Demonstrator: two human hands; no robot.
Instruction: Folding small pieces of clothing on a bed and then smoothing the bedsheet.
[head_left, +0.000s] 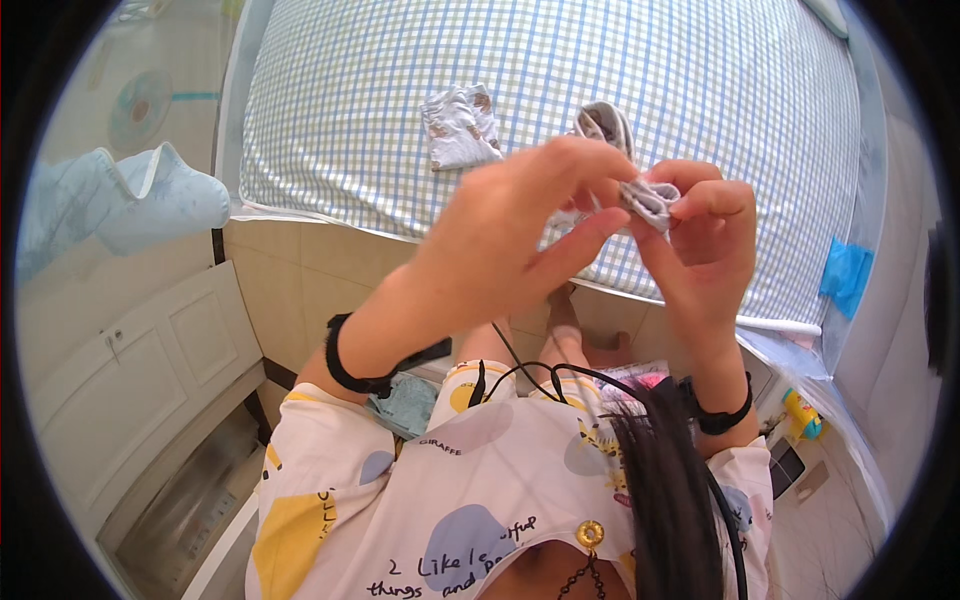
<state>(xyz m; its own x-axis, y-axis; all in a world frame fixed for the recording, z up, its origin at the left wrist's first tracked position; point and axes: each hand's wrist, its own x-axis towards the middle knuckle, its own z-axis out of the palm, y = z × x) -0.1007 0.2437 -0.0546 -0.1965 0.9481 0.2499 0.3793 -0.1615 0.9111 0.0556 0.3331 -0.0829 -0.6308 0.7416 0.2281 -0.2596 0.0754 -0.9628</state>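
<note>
A small, light grey piece of bunched cloth (649, 204) is held up between my two hands over the near edge of the bed. My right hand (701, 225) pinches its right side with thumb and fingers. From the left, my left hand (517, 217) has its fingertips at the cloth's left edge and seems to grip it; blur hides the exact contact. Just behind the hands, a rolled grey-and-brown cloth (606, 126) rests on the checked bed sheet (360, 97). Left of it lies a folded white garment with brown patterns (459, 129).
A pale blue cloth (165, 199) hangs at the left, above a white panelled cabinet (150, 367). A fan (140, 111) shows behind mesh. At the right are a blue packet (846, 277) and a yellow bottle (802, 412). A black cable (555, 375) crosses my lap.
</note>
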